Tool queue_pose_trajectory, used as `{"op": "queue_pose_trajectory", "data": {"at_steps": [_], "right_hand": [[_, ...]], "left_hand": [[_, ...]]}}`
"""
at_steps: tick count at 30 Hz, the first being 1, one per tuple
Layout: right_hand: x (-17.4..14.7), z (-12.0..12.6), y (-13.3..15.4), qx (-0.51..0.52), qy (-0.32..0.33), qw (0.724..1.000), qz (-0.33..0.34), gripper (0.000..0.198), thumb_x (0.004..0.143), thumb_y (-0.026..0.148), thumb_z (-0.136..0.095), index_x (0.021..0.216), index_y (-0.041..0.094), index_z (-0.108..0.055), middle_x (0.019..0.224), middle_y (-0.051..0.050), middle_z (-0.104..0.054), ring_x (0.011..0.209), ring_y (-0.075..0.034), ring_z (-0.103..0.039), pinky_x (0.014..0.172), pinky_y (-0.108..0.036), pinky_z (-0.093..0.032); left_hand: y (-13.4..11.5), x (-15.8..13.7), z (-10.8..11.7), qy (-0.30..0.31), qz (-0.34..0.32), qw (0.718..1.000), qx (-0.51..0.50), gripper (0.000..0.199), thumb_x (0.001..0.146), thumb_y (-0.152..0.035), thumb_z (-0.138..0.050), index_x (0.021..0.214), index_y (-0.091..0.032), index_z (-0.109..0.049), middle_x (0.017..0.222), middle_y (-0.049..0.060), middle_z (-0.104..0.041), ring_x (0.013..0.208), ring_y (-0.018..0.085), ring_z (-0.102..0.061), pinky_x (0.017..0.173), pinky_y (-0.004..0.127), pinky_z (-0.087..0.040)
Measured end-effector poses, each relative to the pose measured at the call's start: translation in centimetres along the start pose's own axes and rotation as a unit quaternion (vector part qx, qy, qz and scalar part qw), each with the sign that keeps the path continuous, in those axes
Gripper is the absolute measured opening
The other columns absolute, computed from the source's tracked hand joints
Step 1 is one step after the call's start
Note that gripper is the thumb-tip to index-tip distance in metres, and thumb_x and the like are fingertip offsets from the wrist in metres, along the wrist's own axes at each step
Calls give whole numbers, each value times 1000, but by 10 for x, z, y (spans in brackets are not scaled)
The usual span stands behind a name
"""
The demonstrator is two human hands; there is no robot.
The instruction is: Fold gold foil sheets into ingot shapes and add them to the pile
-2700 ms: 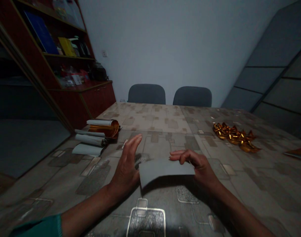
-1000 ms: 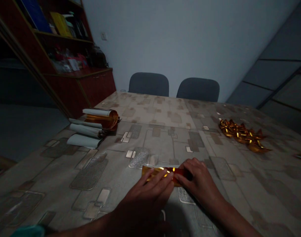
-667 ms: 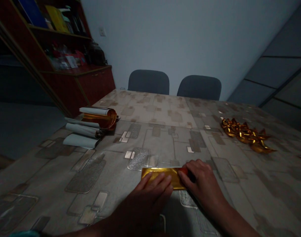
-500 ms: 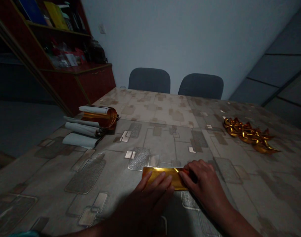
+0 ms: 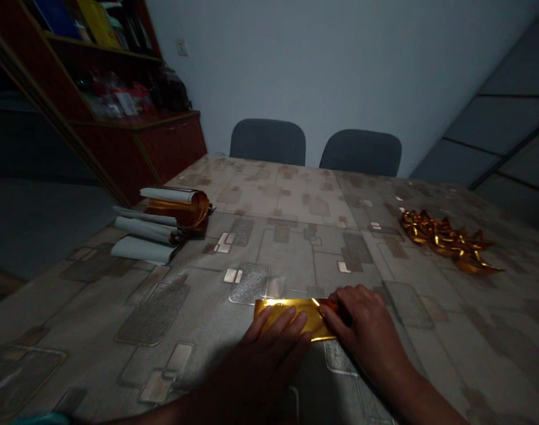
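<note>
Gold foil sheet (image 5: 296,311), under both hands' fingertips

No text, label, brand, number or sign can be read anywhere; the dim shelf items are too blurred.

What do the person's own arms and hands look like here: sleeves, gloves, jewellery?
Both hands are bare: no gloves on the left hand or the right hand, and no rings or watch can be made out in the dim light. The forearms are uncovered. A sliver of teal sleeve shows at the bottom left edge, on the left arm.
</note>
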State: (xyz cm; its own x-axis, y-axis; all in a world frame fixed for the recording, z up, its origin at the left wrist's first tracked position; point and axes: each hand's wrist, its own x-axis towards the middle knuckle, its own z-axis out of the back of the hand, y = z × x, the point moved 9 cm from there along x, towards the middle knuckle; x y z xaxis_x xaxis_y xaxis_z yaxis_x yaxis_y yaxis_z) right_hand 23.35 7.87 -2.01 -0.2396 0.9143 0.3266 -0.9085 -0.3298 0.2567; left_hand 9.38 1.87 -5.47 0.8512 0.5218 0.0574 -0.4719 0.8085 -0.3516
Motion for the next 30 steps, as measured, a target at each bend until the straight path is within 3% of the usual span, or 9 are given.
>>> {"op": "queue_pose_trajectory", "data": {"at_steps": [4, 9, 13, 20, 24, 26, 28, 30], "right_hand": [[0, 1, 0, -27, -7, 1000, 3, 26, 92, 33, -60, 70, 21, -55, 67, -3, -60, 67, -24, -55, 65, -33, -34], [1, 1, -1, -61, -2, 998, -4, 25, 89, 34, -64, 69, 21, -57, 65, -3, -60, 66, -25, -55, 64, -33, -34], [3, 2, 1, -91, 3, 996, 0, 27, 89, 36, -67, 69, 20, -59, 65, -4, -62, 63, -24, -56, 64, -34, -33], [5, 2, 2, -127, 2, 992, 1, 30, 89, 37, -68, 65, 20, -61, 62, -3, -64, 62, -24, -59, 64, -34, -32], [4, 12, -9, -116, -31, 993, -1, 34, 93, 35, -61, 63, 20, -60, 60, -4, -63, 59, -23, -58, 62, -34, -33], [1, 29, -9, -97, -84, 992, 22, 39, 98, 34, -52, 62, 20, -59, 57, -4, -60, 56, -21, -54, 60, -33, -33], [-5, 44, 6, -47, -124, 986, 98, 39, 101, 29, -46, 65, 19, -59, 58, -4, -58, 57, -20, -52, 61, -33, -34], [-12, 51, 31, 26, -118, 975, 189, 32, 100, 18, -44, 75, 17, -63, 65, -5, -63, 61, -19, -54, 64, -33, -38]], "left_hand": [[0, 1, -5, 26, 7, 1000, -2, 102, 83, -46, -68, 155, -15, -2, 159, 24, -25, 147, 41, -19, 114, 67, -24], [2, -1, -8, -3, 6, 1000, -23, 101, 81, -39, -70, 154, -16, -4, 159, 24, -23, 148, 42, -15, 115, 70, -15], [0, 0, 0, 1, 23, 999, -36, 96, 79, -37, -72, 152, -16, -14, 160, 23, -24, 148, 41, -16, 116, 69, -16], [-7, 3, 19, 58, 67, 995, -37, 84, 81, -34, -73, 150, -12, -29, 159, 22, -22, 148, 39, -15, 115, 66, -23], [-4, 3, 18, 48, 56, 997, -29, 86, 82, -36, -72, 152, -12, -27, 160, 23, -20, 148, 39, -14, 116, 65, -19], [0, 3, 18, 51, 39, 998, -25, 90, 83, -40, -71, 154, -11, -24, 160, 23, -16, 148, 39, -12, 117, 65, -17], [5, 3, 18, 67, 20, 997, -26, 91, 83, -45, -71, 154, -11, -24, 160, 23, -16, 149, 37, -12, 117, 63, -17], [10, 4, 21, 80, 3, 996, -25, 87, 85, -49, -68, 154, -15, -25, 161, 20, -18, 149, 34, -15, 119, 59, -18]]}}
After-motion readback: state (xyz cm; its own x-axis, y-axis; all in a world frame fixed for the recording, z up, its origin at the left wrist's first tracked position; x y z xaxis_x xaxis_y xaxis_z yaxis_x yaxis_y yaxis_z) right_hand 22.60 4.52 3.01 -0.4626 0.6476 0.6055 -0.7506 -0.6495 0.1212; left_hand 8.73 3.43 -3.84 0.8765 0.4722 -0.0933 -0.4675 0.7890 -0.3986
